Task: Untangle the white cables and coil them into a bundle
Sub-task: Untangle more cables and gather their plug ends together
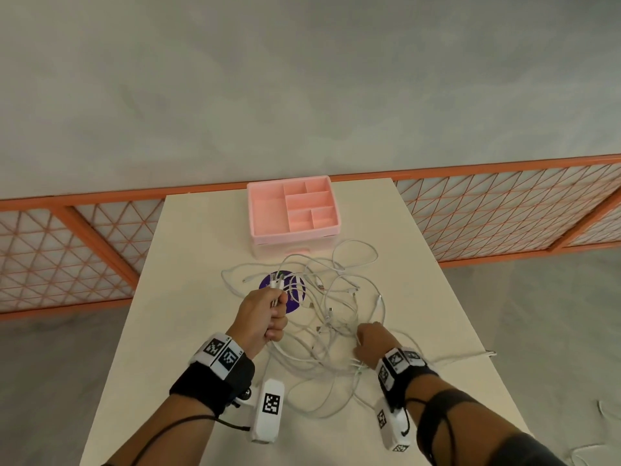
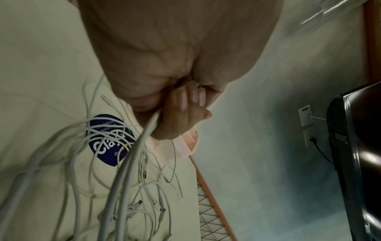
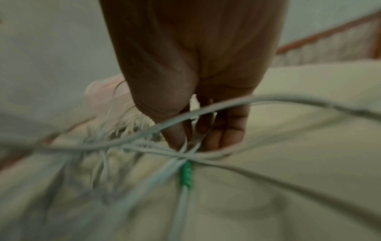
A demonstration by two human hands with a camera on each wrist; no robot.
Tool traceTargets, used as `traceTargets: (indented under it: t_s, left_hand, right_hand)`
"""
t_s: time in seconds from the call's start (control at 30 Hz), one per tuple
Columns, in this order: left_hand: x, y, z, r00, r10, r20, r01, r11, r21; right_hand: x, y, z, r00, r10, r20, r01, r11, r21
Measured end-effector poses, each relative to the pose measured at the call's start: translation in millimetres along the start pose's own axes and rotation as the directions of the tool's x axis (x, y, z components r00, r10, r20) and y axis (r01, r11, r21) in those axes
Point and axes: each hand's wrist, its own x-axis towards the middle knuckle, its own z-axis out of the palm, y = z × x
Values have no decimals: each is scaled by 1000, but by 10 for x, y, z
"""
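Note:
A tangle of white cables [image 1: 331, 317] lies spread over the middle of the cream table [image 1: 188, 264]. My left hand [image 1: 265, 319] is held just above the tangle's left side and grips a bunch of cable ends in a fist. Their plugs [image 1: 277, 284] stick out above the thumb. In the left wrist view the gripped strands [image 2: 132, 156] run down out of the curled fingers [image 2: 185, 104]. My right hand [image 1: 369, 343] is low on the tangle's near right side. Its thumb and fingertips [image 3: 177, 138] pinch several strands [image 3: 144, 137]. Close below them one cable carries a green band [image 3: 186, 175].
A pink compartment tray [image 1: 260, 203] stands at the table's far end, just beyond the cables. A round purple sticker [image 1: 295, 306] lies under the tangle. One cable trails off the right table edge [image 1: 484, 354]. An orange mesh fence [image 1: 504, 210] runs behind the table.

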Motion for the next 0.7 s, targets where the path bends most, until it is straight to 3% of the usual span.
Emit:
traceTargets:
  t_s: [0.1, 0.17, 0.3, 0.37, 0.4, 0.5, 0.57, 0.7]
  left_hand:
    - [-28, 35, -30, 1000, 19, 3, -19, 1000, -15]
    - [-37, 63, -31, 999, 32, 3, -32, 999, -19]
    - [-26, 124, 22, 998, 67, 7, -66, 997, -45]
    - [-19, 144, 50, 996, 91, 17, -89, 991, -96]
    - [-14, 156, 62, 994, 103, 25, -99, 987, -126]
    - [-7, 184, 84, 989, 141, 34, -133, 976, -173]
    - [-11, 208, 87, 986, 165, 31, -157, 971, -178]
    - [0, 196, 70, 982, 190, 13, -185, 968, -168]
  right_hand:
    - [17, -58, -181, 993, -34, -114, 54, 983, 176]
    - [-24, -155, -404, 979, -89, -181, 150, 923, 355]
    - [-139, -491, -908, 911, -113, -397, 362, 684, 634]
    - [-173, -644, -1137, 902, -98, -421, 402, 552, 730]
    - [-174, -705, -1206, 902, -122, -414, 412, 530, 741]
    - [-181, -794, -1319, 893, -225, -389, 417, 739, 529]
    - [-218, -845, -1365, 891, -255, -376, 427, 753, 500]
    - [-285, -930, -1463, 893, -216, -394, 449, 460, 766]
